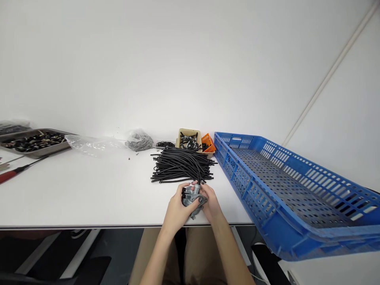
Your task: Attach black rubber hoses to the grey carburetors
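Close to the table's front edge, a silver-grey metal carburetor (191,201) with black parts on its left side is held between both hands. My left hand (179,204) wraps its left side, the thumb lying across the front of the body. From the right, my right hand (211,200) closes around the upper right of the carburetor, its fingertips by the neck. A black piece (198,179) stands at the top of the neck; whether it joins a tube behind it I cannot tell. Just beyond lies a pile of black rubber tubes (181,164).
A large blue plastic crate (249,190) stands at right. Behind the tubes are a cream bin (189,131) of small parts, an orange basket (208,142) and a bag of grey parts (139,141). A metal tray (49,149) and red-handled tool (12,174) lie left.
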Available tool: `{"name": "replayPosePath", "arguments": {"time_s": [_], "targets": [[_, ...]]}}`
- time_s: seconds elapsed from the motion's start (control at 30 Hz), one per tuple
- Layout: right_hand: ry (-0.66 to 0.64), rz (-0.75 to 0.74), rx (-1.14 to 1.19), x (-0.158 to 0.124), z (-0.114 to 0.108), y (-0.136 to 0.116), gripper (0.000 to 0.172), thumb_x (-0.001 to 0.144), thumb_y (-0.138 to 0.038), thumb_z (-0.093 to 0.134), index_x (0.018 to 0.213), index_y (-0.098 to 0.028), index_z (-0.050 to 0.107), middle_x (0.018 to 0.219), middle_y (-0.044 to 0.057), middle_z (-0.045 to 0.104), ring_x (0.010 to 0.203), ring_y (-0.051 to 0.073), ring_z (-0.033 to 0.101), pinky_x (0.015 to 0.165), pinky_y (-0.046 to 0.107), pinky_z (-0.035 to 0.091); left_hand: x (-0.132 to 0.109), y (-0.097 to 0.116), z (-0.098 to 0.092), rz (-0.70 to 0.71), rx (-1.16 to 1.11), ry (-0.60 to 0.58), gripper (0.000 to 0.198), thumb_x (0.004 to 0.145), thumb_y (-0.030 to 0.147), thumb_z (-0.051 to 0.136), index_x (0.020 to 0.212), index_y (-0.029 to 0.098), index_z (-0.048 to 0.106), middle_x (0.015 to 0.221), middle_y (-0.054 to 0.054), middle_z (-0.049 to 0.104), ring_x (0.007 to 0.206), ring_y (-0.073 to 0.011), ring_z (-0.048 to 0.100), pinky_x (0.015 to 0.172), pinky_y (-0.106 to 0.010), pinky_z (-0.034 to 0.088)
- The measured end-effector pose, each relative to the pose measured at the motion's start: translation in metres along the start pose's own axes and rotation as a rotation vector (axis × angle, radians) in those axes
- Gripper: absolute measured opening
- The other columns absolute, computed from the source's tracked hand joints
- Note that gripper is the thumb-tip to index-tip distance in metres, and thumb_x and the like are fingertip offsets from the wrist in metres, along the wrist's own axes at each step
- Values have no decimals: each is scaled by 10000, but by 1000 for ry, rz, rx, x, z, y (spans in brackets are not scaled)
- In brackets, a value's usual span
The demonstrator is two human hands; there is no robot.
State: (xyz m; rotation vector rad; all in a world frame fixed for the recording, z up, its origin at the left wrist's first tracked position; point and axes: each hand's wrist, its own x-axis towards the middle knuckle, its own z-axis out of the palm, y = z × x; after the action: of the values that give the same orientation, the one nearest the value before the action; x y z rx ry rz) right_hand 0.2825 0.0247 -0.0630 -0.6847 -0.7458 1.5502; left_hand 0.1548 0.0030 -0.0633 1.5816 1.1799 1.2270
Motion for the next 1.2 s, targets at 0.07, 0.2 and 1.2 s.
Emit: {"name": "replayPosePath", "arguments": {"time_s": [0.07, 0.2, 1.2], "targets": [[10, -7, 87, -1, 0, 0, 280, 662, -386, 758, 778, -151, 660, 823, 50, 678, 794, 168, 631, 743, 269, 507, 0, -1, 0, -3, 4, 1, 481, 745, 388, 661, 1175, 254, 492, 1039, -6, 647, 922, -199, 612, 816, -295, 455], [0, -23, 77, -2, 0, -3, 322, 607, -260, 810, 885, -188, 665, 949, 25, 675, 812, 152, 636, 745, 261, 502, -2, 4, -1, -9, -19, -6, 474, 748, 387, 664, 1166, 244, 493, 1032, -8, 644, 912, -199, 608, 828, -299, 450], [-64, -21, -45, -8, -13, -4, 270, 669, -319, 786, 875, -165, 703, 880, 54, 668, 783, 163, 613, 789, 280, 483, -10, 23, -4, 26, -69, -75, 477, 728, 259, 679, 1171, 222, 506, 1068, -22, 629, 927, -187, 599, 832, -272, 474]]}}
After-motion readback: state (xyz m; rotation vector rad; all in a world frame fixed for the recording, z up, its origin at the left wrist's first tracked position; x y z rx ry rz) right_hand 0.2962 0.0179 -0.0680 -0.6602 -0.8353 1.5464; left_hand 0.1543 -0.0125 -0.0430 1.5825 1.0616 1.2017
